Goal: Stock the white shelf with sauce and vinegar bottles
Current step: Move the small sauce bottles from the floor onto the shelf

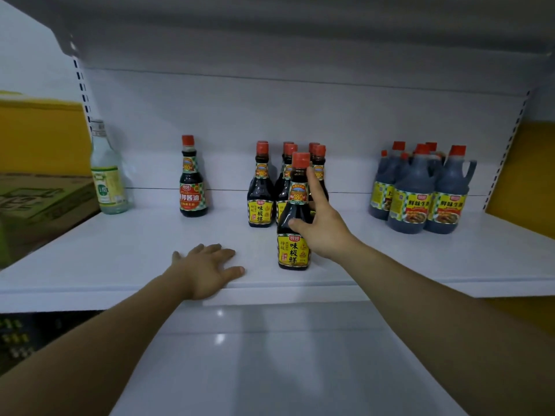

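A dark sauce bottle (292, 244) with a red cap and yellow label stands upright near the front of the white shelf (120, 259). My right hand (324, 229) holds it from the right: the thumb lies across its shoulder, the index finger points up along the neck, and the other fingers are hidden behind it. Just behind stands a cluster of several matching bottles (260, 202). My left hand (207, 268) rests flat on the shelf's front edge, left of the bottle, holding nothing.
A lone red-labelled sauce bottle (192, 187) stands further left, and a clear vinegar bottle (108, 175) stands at the shelf's left end. Several handled dark jugs (420, 199) crowd the right. A cardboard box (39, 199) lies beyond the left side. A lower shelf (270, 370) juts out below.
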The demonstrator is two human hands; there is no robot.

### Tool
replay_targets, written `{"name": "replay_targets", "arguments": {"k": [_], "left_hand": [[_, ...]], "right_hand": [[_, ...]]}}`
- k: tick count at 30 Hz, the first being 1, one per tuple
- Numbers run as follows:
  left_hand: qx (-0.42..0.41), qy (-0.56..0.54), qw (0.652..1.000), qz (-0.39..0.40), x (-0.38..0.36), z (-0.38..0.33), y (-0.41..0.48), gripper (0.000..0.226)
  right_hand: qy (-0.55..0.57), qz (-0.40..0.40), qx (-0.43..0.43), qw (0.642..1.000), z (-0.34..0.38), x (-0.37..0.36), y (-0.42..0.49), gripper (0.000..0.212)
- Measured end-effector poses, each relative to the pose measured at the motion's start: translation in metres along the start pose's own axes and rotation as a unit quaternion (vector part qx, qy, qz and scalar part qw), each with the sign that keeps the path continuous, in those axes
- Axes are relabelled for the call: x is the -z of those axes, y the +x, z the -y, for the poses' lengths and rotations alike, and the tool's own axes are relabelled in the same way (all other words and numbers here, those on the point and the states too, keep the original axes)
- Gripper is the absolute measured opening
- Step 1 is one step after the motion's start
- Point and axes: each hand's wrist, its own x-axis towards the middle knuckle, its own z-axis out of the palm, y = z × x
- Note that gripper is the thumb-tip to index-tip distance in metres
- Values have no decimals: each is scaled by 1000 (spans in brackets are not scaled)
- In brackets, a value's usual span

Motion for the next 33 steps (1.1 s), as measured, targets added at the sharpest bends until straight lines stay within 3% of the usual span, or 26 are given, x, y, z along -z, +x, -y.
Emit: {"name": "replay_targets", "arguments": {"k": [7, 12, 19, 33], "left_hand": [[-7, 4, 1000, -19, -5, 3, 2, 70], [-11, 6, 1000, -21, -6, 4, 3, 70], [-9, 2, 1000, -24, -5, 2, 1, 69], [-11, 6, 1000, -25, -5, 2, 1, 69]], "right_hand": [[-16, -8, -8, 1000, -13, -30, 35, 91], [-36, -24, -33, 999, -21, -41, 58, 65], [-37, -30, -47, 998, -25, -51, 77, 51], [-17, -3, -48, 999, -33, -62, 98, 56]]}}
